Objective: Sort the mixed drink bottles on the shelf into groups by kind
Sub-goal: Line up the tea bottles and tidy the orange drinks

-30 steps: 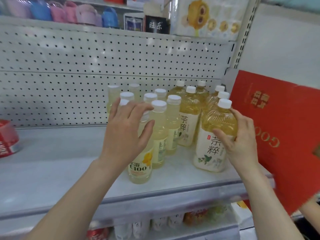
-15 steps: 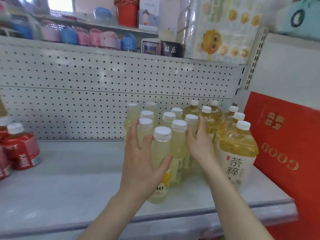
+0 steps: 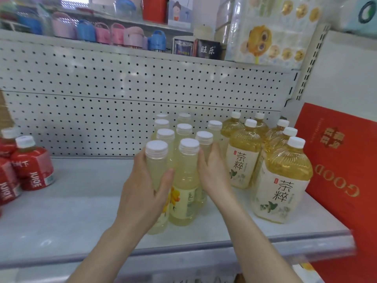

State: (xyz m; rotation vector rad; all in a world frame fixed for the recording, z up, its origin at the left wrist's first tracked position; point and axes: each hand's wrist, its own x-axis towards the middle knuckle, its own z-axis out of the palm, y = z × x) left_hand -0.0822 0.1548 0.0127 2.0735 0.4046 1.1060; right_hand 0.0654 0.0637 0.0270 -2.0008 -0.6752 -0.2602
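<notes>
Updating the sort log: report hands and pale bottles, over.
Left hand grips front-left pale bottle. Right hand rests against pale cluster, right side. Amber tea bottles grouped right, red juice bottles left; nothing in the way.

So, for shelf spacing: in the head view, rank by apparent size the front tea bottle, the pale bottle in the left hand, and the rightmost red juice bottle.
1. front tea bottle
2. pale bottle in the left hand
3. rightmost red juice bottle: shorter, wider, farther off, so unsure.
</notes>
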